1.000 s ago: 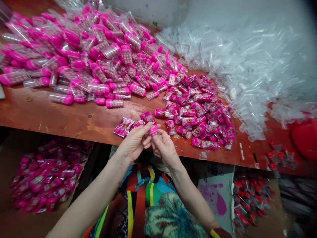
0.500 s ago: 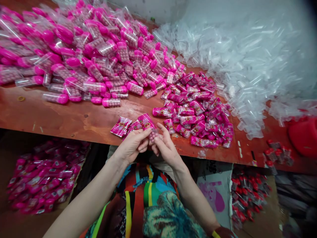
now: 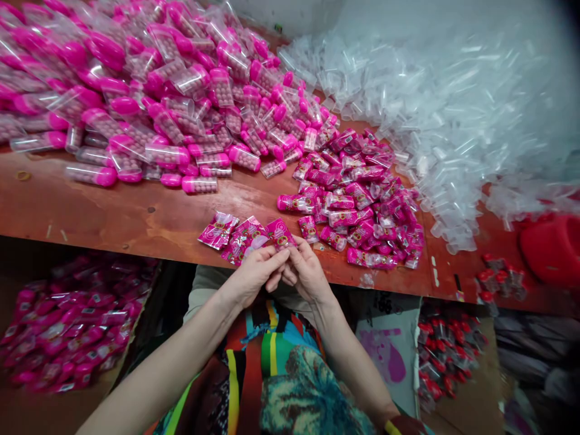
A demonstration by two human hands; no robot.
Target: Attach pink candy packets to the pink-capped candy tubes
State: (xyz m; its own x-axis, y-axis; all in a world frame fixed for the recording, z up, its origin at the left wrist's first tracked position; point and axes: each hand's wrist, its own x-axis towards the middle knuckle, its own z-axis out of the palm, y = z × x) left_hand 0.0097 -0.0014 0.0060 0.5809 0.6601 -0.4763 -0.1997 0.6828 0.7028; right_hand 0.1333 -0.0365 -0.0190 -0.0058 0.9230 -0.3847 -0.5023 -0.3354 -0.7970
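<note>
Bottles [image 3: 158, 124], clear, pink-capped and filled with pale pink balls: saw them heaped across the upper left of the reddish wooden table [image 3: 113, 217], lying at all angles. Noticed a small tan ring [image 3: 23, 176] on bare wood in front of the heap. Saw under the table's edge, lower left, a mass of pink wrapped packs [image 3: 75, 329].

Further right, found pink printed wrappers [image 3: 219, 230] lying near the front edge, just left of the hands. Saw the left hand [image 3: 256, 272] with thumb and fingers pinched on the near end of a pink printed packet [image 3: 278, 232]. Found that packet in front of the person, between wrappers and a pile of wrapped packets [image 3: 362, 208], its free end pointing away and slightly left, its long axis slanting back toward the fingertips. Could not tell whether it touched the wood. Saw the right hand [image 3: 310, 269] pinching the same near end, fingertips against the left's.

Beyond, saw the pile spread on the table, with clear empty tubes [image 3: 430, 121] massed behind and to its right. At far right, noted red-capped pieces [image 3: 501, 278] beside a red container [image 3: 550, 248], with more red-capped items [image 3: 446, 353] below the table.
</note>
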